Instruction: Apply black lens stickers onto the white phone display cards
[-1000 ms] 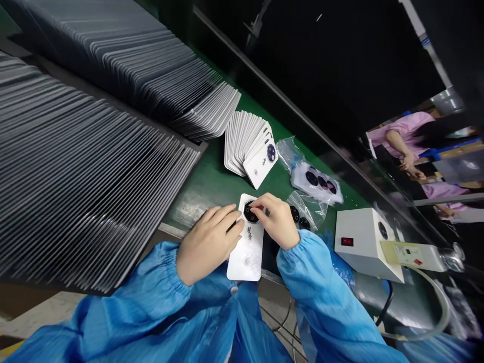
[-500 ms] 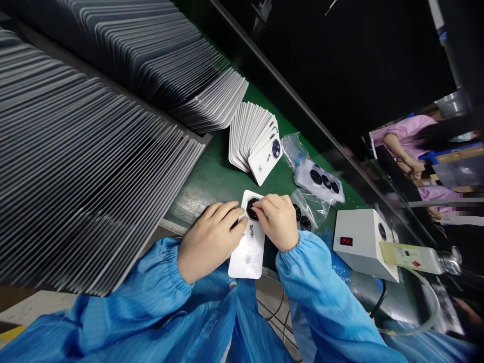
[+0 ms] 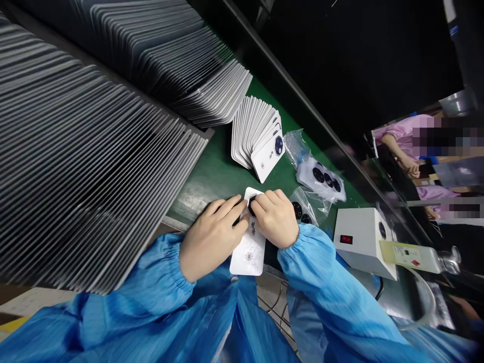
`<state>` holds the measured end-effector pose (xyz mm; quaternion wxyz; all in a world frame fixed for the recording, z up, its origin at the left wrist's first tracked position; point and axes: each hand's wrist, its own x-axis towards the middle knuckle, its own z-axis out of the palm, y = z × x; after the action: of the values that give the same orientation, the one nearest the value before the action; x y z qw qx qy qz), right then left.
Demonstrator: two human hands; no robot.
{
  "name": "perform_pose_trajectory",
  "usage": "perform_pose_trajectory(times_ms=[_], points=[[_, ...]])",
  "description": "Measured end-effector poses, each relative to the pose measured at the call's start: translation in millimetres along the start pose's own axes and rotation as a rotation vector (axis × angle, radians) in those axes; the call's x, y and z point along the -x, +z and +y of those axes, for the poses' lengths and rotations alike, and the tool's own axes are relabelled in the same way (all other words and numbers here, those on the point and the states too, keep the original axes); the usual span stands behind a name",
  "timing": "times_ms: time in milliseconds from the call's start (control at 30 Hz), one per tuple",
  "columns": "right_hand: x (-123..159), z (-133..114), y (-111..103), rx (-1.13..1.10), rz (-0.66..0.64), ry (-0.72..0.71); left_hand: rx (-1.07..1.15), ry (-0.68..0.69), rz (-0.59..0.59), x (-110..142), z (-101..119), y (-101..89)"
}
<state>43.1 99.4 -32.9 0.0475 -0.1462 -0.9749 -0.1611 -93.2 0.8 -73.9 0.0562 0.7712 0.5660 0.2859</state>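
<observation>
A white phone back cover (image 3: 248,252) with dark lettering lies before me, its near end at the table's edge. My left hand (image 3: 214,237) steadies its left side, thumb and fingers at the edge near the top. At the cover's upper end sits a round black camera lens cover (image 3: 251,205). The curled fingers of my right hand (image 3: 276,217) close over the lens piece and hide most of it; what lies under the fingertips is hidden. Beyond my hands, a fanned row of white back covers (image 3: 267,157) leans on the green table (image 3: 200,186).
Long rows of stacked panels (image 3: 94,166) fill the left. Bagged black lens pieces (image 3: 318,175) and a clear plastic bag (image 3: 317,204) lie right of my hand. Farther right stand a white box (image 3: 355,232) with a red switch and a pump bottle (image 3: 412,254). Co-workers in pink (image 3: 401,133) sit beyond.
My right fingers have curled further over the lens piece and cover more of it. My left hand keeps its place on the phone back cover. The view has shifted slightly.
</observation>
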Motion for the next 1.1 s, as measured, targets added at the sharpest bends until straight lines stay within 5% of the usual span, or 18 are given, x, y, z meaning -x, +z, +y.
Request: perform_pose_trajectory(times_ms=[833, 1100], points=[[-8.6, 13.7, -0.1, -0.011, -0.078, -0.229, -0.023, 0.049, -0.024, 2.0, -0.3, -0.9], [-2.8, 17.2, 4.4, -0.031, -0.055, -0.182, -0.032, 0.057, -0.052, 0.6, 0.9, -0.1]])
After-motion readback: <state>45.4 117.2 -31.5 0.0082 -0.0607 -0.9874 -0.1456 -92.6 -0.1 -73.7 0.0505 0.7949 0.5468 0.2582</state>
